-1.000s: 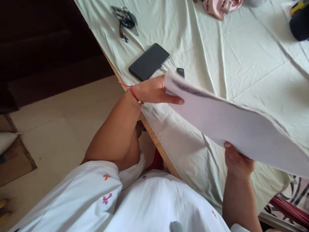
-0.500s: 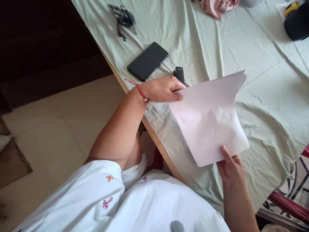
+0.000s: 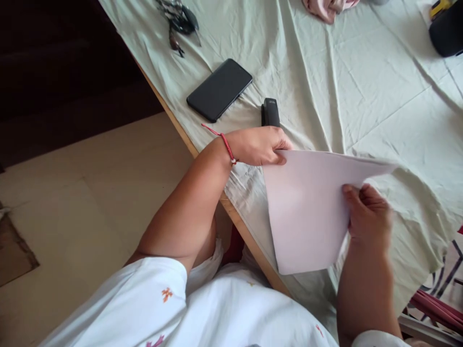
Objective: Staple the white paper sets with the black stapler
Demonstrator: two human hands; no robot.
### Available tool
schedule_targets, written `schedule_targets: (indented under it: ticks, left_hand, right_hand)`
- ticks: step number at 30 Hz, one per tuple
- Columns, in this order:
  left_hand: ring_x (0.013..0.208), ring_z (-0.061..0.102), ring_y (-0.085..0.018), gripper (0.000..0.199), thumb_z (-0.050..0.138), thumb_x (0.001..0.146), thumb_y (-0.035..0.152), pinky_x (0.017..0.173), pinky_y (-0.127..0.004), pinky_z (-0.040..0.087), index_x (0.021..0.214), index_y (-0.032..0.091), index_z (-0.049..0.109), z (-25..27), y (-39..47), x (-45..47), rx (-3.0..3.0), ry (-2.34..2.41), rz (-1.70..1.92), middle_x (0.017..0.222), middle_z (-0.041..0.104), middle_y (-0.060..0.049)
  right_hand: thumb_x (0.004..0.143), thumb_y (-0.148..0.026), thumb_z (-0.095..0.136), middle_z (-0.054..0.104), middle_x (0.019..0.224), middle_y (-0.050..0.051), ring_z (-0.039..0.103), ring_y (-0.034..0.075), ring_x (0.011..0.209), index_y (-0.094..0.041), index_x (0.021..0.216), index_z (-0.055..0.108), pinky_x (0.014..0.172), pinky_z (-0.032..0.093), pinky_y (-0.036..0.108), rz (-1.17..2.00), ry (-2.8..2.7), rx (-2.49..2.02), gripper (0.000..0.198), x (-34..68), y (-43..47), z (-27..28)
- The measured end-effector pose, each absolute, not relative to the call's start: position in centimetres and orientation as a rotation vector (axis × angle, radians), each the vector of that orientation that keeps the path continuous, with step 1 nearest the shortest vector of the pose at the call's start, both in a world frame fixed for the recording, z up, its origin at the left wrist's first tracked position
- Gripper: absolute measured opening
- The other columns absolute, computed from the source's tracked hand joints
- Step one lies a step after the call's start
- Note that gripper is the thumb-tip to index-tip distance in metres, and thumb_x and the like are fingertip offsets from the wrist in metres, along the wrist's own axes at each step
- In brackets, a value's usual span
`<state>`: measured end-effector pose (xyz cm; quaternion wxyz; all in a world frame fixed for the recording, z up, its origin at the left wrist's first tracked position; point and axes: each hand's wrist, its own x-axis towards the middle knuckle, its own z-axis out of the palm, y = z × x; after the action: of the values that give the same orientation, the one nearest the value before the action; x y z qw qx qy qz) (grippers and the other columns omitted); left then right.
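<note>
A white sheet of paper [image 3: 304,212] is held above the near edge of a table covered with a pale green cloth [image 3: 361,82]. My left hand [image 3: 262,145] pinches the sheet's upper left corner; a red thread bracelet circles that wrist. My right hand [image 3: 367,214] grips the sheet's right side, fingers curled over the paper, which bends toward me. A small black stapler [image 3: 270,112] lies on the cloth just beyond my left hand.
A black phone [image 3: 219,89] lies face down near the table's left edge, with a bunch of keys [image 3: 177,21] farther back. A pink cloth [image 3: 327,7] and a dark object [image 3: 446,29] sit at the far side. Tiled floor lies to the left.
The sheet has swung from lying spread out toward the right into a bent, upright hold. My right hand moved up from its bottom edge to its right side. My left hand shifted slightly nearer.
</note>
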<state>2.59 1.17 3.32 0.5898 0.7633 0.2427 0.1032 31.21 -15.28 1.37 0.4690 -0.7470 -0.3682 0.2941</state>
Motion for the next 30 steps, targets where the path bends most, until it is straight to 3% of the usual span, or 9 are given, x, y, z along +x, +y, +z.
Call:
schedule_targets:
  ticks: [4, 7, 11, 20, 24, 30]
  left_hand:
    - [0.068, 0.062, -0.016, 0.007, 0.071, 0.071, 0.021, 0.076, -0.029, 0.046, 0.076, 0.017, 0.073, 2.8, 1.9, 1.3, 1.768, 0.661, 0.245, 0.064, 0.063, 0.002]
    - [0.07, 0.062, -0.019, 0.003, 0.072, 0.067, 0.017, 0.075, -0.032, 0.044, 0.07, 0.017, 0.072, 2.5, 2.4, 0.6, 1.805, 0.767, 0.189, 0.063, 0.062, 0.0]
    - [0.072, 0.061, -0.019, 0.007, 0.073, 0.069, 0.018, 0.075, -0.031, 0.042, 0.064, 0.016, 0.069, 2.4, 2.4, 0.7, 1.906, 0.918, 0.134, 0.059, 0.058, -0.001]
    - [0.071, 0.059, -0.015, 0.021, 0.068, 0.083, 0.036, 0.075, -0.029, 0.039, 0.078, 0.017, 0.074, 3.7, 1.9, 0.5, 2.041, 0.895, -0.012, 0.066, 0.064, 0.0]
    - [0.068, 0.055, -0.014, 0.013, 0.07, 0.079, 0.028, 0.067, -0.027, 0.035, 0.083, 0.016, 0.074, 4.5, 1.5, -0.3, 2.006, 0.823, -0.08, 0.071, 0.065, 0.001]
    - [0.072, 0.059, -0.014, 0.016, 0.063, 0.083, 0.027, 0.073, -0.027, 0.038, 0.078, 0.017, 0.073, 3.6, 1.5, -1.4, 2.046, 0.872, -0.07, 0.067, 0.065, 0.0]
  right_hand:
    - [0.069, -0.041, 0.091, 0.064, 0.069, -0.003, 0.051, 0.01, 0.06, -0.019, 0.076, 0.069, 0.057, 0.044, 0.024, 0.726, -0.814, -1.736, 0.033, 30.5, -14.7, -1.4]
    - [0.07, -0.043, 0.091, 0.061, 0.068, -0.005, 0.049, 0.009, 0.06, -0.018, 0.079, 0.071, 0.057, 0.041, 0.022, 0.641, -0.861, -1.726, 0.033, 30.7, -14.8, -2.9]
    - [0.068, -0.041, 0.092, 0.062, 0.071, -0.005, 0.051, 0.009, 0.063, -0.018, 0.089, 0.073, 0.06, 0.044, 0.023, 0.579, -0.883, -1.692, 0.036, 31.0, -14.8, -3.4]
    - [0.075, -0.04, 0.089, 0.065, 0.072, -0.004, 0.054, 0.009, 0.061, -0.019, 0.08, 0.069, 0.057, 0.047, 0.022, 0.71, -0.832, -1.657, 0.03, 32.3, -15.3, -3.4]
    - [0.074, -0.039, 0.09, 0.071, 0.08, -0.001, 0.058, 0.009, 0.063, -0.018, 0.084, 0.071, 0.06, 0.05, 0.023, 0.714, -0.772, -1.599, 0.03, 32.2, -15.1, -3.2]
    - [0.069, -0.037, 0.092, 0.066, 0.069, -0.004, 0.053, 0.008, 0.061, -0.017, 0.076, 0.067, 0.062, 0.048, 0.022, 0.606, -0.739, -1.576, 0.033, 31.7, -14.6, -3.3]
